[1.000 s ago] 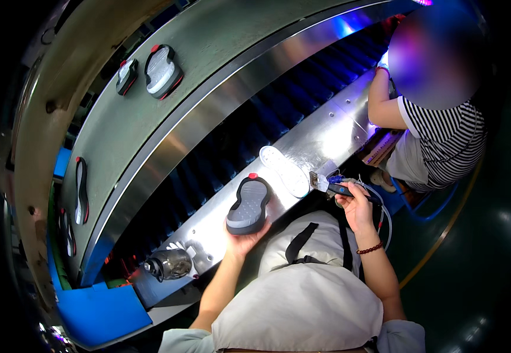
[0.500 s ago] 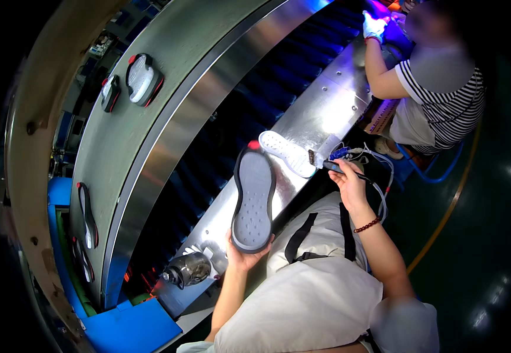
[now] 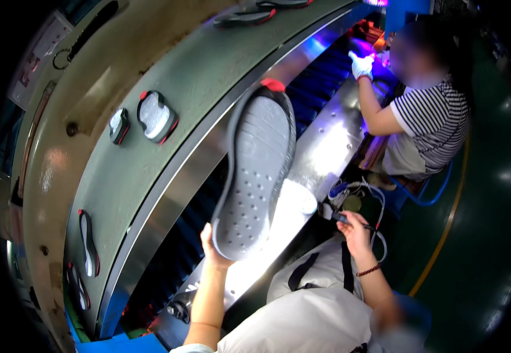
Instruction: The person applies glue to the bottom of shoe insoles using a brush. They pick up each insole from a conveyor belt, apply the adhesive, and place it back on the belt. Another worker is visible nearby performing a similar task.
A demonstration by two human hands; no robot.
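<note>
My left hand (image 3: 213,250) grips the heel end of a large grey shoe sole (image 3: 255,165). The sole has a dark raised rim, small dimples and a red toe tip, and it is raised over the bench with its inner face up. Low on the right, my right hand (image 3: 357,232) is closed round the dark handle of a brush (image 3: 339,217). A cable or tube runs from the handle; the brush's head is hard to make out. Between my hands, a white sole-shaped piece (image 3: 299,199) lies on the shiny metal bench (image 3: 333,138), partly hidden behind the grey sole.
A curved green conveyor (image 3: 120,182) on the left carries several soles (image 3: 156,117). A dark round container (image 3: 178,310) stands beside my left forearm. Tubes (image 3: 380,206) hang right of the bench. A seated co-worker (image 3: 432,112) with a white-gloved hand (image 3: 361,63) is at the far right.
The grey sole has come up and forward in my left hand, now covering part of the white piece. My right hand with the brush has drawn back, lower and off the white piece.
</note>
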